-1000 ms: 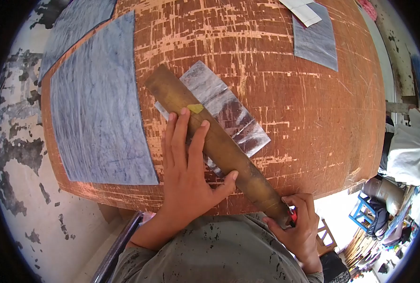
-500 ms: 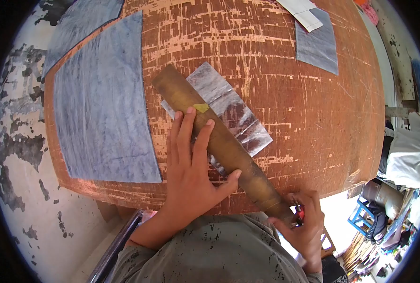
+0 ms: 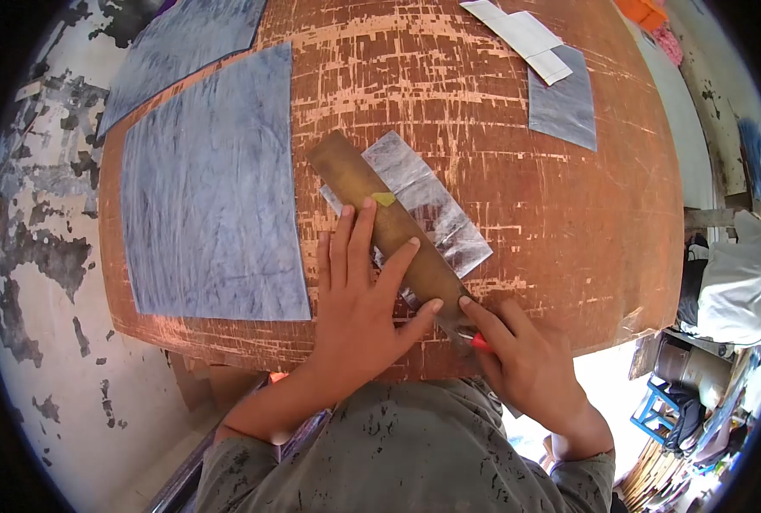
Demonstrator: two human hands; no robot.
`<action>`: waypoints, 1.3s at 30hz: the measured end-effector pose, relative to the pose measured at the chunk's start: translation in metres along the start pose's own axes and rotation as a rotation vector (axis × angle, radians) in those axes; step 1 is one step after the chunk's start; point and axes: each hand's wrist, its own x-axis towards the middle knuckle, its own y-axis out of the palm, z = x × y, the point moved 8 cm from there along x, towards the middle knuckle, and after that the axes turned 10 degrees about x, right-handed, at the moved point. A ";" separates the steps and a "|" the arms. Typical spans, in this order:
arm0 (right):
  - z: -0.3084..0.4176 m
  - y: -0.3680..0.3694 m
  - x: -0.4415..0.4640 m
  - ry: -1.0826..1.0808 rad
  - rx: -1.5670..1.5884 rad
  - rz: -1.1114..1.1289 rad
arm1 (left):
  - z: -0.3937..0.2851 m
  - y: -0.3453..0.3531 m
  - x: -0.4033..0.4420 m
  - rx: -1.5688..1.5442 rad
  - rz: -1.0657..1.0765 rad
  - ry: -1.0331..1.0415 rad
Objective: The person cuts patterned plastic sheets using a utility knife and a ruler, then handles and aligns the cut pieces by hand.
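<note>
A flat brown strip [image 3: 427, 268] with a scrap of yellow tape [image 3: 384, 198] lies slantwise across a shiny silver sheet [image 3: 436, 205]. My left hand [image 3: 355, 299] presses on the strip with its fingers spread. In my right hand [image 3: 530, 355], at the strip's near end, is a small red tool [image 3: 480, 342] with a metal tip; my fingers wrap round it and the index finger reaches onto the strip. Most of the tool is hidden by my hand.
A large grey-blue sheet [image 3: 218, 188] lies on the worn brown table [image 3: 569, 248] at the left, with another grey-blue sheet [image 3: 184, 51] behind it. White pieces [image 3: 526, 43] overlap a small grey sheet [image 3: 562, 103] at the back right. A blue stool [image 3: 654, 410] stands lower right.
My right hand has moved left and up with the red tool, from beyond the strip's near end to beside it. The camera view has shifted. My left hand still lies on the strip.
</note>
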 end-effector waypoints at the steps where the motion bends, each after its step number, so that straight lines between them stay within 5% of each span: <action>1: -0.001 0.000 0.002 -0.005 0.013 -0.006 | 0.000 -0.001 0.000 0.039 0.007 0.019; 5: 0.000 -0.002 0.003 0.007 0.052 0.010 | 0.012 -0.017 0.003 0.026 0.070 0.193; 13: -0.007 0.000 0.003 0.010 0.161 -0.087 | -0.004 -0.004 -0.004 0.104 0.226 0.963; 39: -0.001 0.000 0.046 0.305 0.045 0.035 | -0.015 0.006 0.002 0.174 0.196 1.028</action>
